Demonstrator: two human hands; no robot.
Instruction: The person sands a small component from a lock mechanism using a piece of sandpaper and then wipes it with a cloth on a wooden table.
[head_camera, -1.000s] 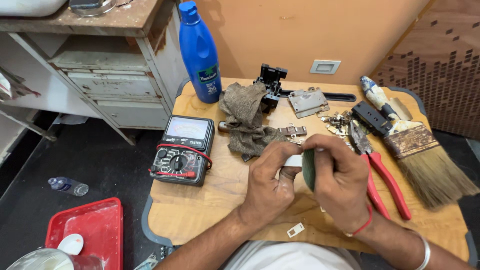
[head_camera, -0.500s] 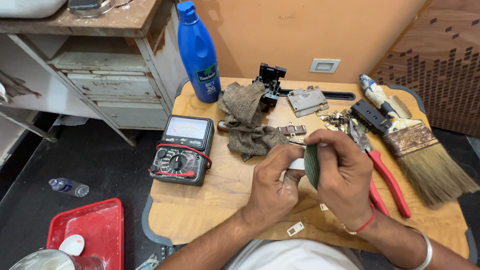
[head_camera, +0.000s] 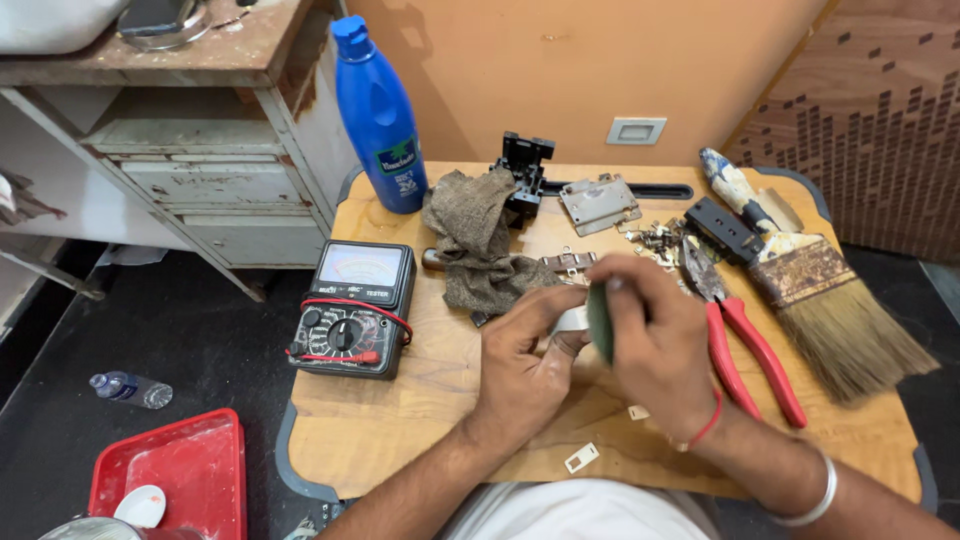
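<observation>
left hand pinches a small white part — right hand grips a green pad against it

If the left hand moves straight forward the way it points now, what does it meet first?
Probably the brown cloth. The left hand, holding a small pale part, points up-table and slightly right; the cloth's near edge lies just ahead, a small metal hinge beside it. Depth is uncertain.
</observation>
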